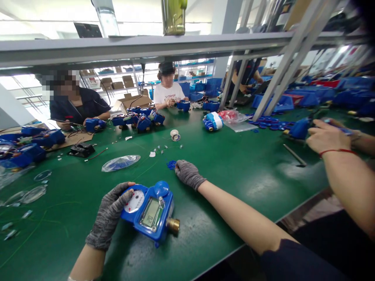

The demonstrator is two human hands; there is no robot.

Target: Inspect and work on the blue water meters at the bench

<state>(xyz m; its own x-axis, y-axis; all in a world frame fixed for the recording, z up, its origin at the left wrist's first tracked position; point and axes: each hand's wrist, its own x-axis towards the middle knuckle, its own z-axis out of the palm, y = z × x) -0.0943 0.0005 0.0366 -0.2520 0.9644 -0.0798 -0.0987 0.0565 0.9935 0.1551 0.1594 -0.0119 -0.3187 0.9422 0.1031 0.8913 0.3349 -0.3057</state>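
In the head view a blue water meter (pixel 152 214) is tilted toward me over the green table. It has a round white dial, a small lit display and a brass pipe end. My left hand (pixel 109 212), in a grey fingerless glove, grips it by the dial end, thumb over the dial. Farther forward, my right hand (pixel 189 173), gloved alike, has its fingers curled down at the edge of a little pile of small blue parts (pixel 171 165). Whatever its fingertips pinch is hidden.
A clear plastic bag (pixel 121 163) and a white spool (pixel 175 135) lie beyond my hands. More blue meters (pixel 143 121) stand at the back and left. At right, a co-worker's hands (pixel 331 136) handle another meter near a metal rod (pixel 294 155). A shelf (pixel 187 45) spans overhead.
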